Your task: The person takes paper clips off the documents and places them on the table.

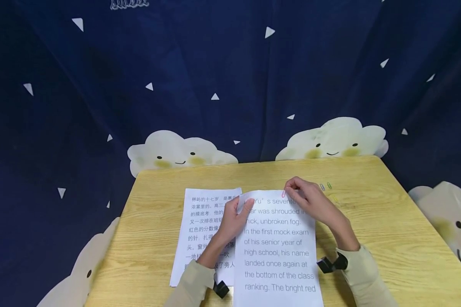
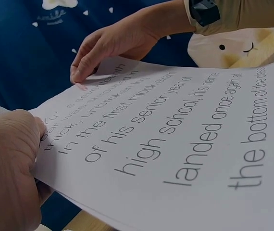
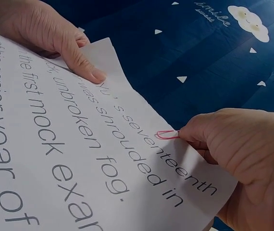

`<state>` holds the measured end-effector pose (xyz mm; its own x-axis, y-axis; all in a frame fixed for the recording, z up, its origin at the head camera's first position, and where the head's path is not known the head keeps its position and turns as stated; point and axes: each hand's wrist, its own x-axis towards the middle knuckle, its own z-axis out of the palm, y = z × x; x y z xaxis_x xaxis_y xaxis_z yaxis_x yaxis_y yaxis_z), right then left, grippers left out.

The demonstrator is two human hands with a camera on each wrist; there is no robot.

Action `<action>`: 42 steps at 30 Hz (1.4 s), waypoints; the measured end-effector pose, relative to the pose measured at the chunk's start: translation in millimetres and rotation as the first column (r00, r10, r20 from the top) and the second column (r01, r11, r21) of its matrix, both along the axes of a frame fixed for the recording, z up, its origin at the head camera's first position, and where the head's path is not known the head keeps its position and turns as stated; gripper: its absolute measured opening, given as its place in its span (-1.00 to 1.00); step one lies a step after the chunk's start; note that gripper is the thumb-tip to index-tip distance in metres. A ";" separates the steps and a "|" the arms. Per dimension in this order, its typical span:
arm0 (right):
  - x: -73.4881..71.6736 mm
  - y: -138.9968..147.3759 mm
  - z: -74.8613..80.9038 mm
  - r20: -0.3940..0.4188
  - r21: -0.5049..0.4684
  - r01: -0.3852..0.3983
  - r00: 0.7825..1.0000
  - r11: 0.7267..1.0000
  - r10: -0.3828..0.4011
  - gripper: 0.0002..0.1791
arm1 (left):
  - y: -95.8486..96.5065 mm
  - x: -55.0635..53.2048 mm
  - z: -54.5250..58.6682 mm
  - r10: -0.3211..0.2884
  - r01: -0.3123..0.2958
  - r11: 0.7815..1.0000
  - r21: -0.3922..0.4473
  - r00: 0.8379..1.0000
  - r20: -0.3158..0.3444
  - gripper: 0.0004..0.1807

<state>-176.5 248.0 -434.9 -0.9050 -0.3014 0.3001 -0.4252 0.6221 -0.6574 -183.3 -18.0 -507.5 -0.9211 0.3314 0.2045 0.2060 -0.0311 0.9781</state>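
Large English print covers the sheets of paper [image 1: 278,256], whose top end is raised off the table. At their top left corner my left hand [image 1: 235,217] grips them, thumb on the printed face and fingers behind. My right hand [image 1: 311,200] pinches a pink paper clip [image 3: 167,134] at the top edge. In the right wrist view the clip's loop lies over the printed face, near the word "seventeenth". The right fingers hide its outer end. Seen from the left wrist, the right hand [image 2: 113,45] is at the far side of the top edge.
A stack of pages with Chinese print [image 1: 205,230] lies to the left, partly under my left forearm. Beyond my right hand are loose paper clips, a blue one [image 1: 322,186], a green one [image 1: 329,186] and a yellow one [image 1: 334,198], on the wooden table [image 1: 146,238]. A dark curtain [image 1: 192,55] hangs behind.
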 end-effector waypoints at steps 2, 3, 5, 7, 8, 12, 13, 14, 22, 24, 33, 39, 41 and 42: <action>0.0 -0.2 0.2 0.012 -0.002 -0.002 1.000 1.000 0.002 -0.95 | -0.5 -0.2 0.2 -0.002 0.002 1.000 -0.004 1.000 -0.003 -0.65; -0.1 -0.4 0.1 0.018 -0.002 -0.003 1.000 1.000 0.003 -0.95 | -0.7 -0.4 0.2 -0.005 0.005 1.000 -0.005 1.000 -0.005 -0.64; -0.5 -0.5 -0.6 0.025 -0.003 -0.005 1.000 1.000 0.005 -0.94 | -1.0 -0.9 -0.1 -0.009 0.009 1.000 -0.001 1.000 -0.012 -0.65; -1.0 -0.7 -1.6 0.029 -0.007 -0.007 1.000 1.000 0.007 -0.94 | -1.2 -1.2 -0.3 -0.013 0.013 1.000 0.005 1.000 -0.016 -0.66; -1.1 -0.7 -2.0 0.030 -0.009 -0.007 1.000 1.000 0.008 -0.93 | -1.3 -1.3 -0.3 -0.016 0.016 1.000 0.010 1.000 -0.016 -0.66; -1.5 -0.6 -3.5 0.028 -0.009 -0.006 1.000 1.000 0.007 -0.92 | -1.8 -1.5 -0.8 -0.026 0.026 0.999 0.028 1.000 -0.013 -0.67; -1.4 -0.7 -3.4 0.026 -0.010 -0.007 1.000 1.000 0.007 -0.92 | -1.9 -1.4 -0.6 -0.028 0.028 0.999 0.030 1.000 -0.012 -0.67; -1.3 -0.9 -3.2 0.022 -0.011 -0.008 1.000 1.000 0.008 -0.93 | -2.0 -1.5 -0.6 -0.029 0.030 0.999 0.031 0.999 -0.012 -0.67; -1.2 -2.0 -2.6 0.008 -0.019 -0.003 1.000 1.000 0.003 -0.95 | -2.1 -2.4 0.7 -0.039 0.039 0.999 0.038 0.999 -0.006 -0.67; -1.0 -2.5 -2.1 0.019 -0.027 -0.005 1.000 1.000 0.006 -0.94 | -2.2 -2.9 0.4 -0.039 0.039 0.999 0.035 0.999 -0.007 -0.66; -0.7 -4.6 -1.5 0.030 -0.049 -0.008 1.000 0.999 0.010 -0.93 | -2.7 -3.3 0.2 -0.032 0.031 0.999 0.041 0.999 0.012 -0.65; -0.5 -5.2 -2.3 0.025 -0.056 -0.012 1.000 0.998 0.013 -0.94 | -2.9 -3.7 -0.2 -0.032 0.031 0.999 0.041 0.999 0.008 -0.65; -0.6 -5.3 -2.8 0.023 -0.058 -0.010 1.000 0.998 0.012 -0.94 | -3.1 -3.4 0.2 -0.031 0.030 0.999 0.042 1.000 0.006 -0.65; -0.6 -5.4 -2.9 0.021 -0.059 -0.011 1.000 0.998 0.012 -0.94 | -3.2 -3.3 0.3 -0.029 0.029 0.999 0.042 1.000 0.005 -0.65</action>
